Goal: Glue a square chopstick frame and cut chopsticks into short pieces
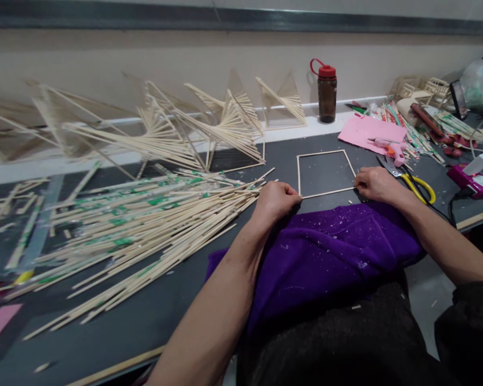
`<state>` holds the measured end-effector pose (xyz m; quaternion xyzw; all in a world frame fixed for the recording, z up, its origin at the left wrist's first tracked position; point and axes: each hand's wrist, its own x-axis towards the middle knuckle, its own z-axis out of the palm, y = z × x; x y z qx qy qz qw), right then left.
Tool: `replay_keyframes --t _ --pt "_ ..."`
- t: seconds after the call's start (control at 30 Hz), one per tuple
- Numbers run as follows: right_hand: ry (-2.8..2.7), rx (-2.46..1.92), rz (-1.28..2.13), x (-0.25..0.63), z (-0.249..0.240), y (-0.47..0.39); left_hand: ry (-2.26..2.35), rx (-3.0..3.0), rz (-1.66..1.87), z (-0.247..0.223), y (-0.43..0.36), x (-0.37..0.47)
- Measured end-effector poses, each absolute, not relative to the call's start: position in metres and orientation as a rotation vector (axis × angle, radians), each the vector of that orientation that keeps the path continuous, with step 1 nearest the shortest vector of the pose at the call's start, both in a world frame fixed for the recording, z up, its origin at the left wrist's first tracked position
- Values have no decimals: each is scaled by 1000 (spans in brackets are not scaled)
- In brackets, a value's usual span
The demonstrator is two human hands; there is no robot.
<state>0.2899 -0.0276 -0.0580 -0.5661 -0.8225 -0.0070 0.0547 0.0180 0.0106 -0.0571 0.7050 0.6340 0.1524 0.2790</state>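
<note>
A square frame of thin wooden sticks [321, 154] lies flat on the dark tabletop in front of me. At its near left corner my left hand [277, 199] has thumb and fingers pinched on the stick end. My right hand [372, 183] pinches the near right corner, its fingers closed together there. Both forearms rest over a purple cloth [334, 252], which is speckled with small scraps and drapes from the table edge to my lap. Right of my right hand lie pliers with yellow handles [421, 187].
Loose and wrapped sticks [156, 225] cover the left side. Twisted stick models [221, 126] stand along the wall near a brown bottle with a red cap [327, 96]. A pink glue gun [392, 148] rests by pink paper [358, 131]; a purple power block [473, 181] sits far right.
</note>
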Motion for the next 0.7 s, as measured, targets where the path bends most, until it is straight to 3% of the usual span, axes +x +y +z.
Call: replay_keyframes --t 0.7 --pt "-2501 -1721 -20 289 -57 -28 1655 1874 451 -58 11 16"
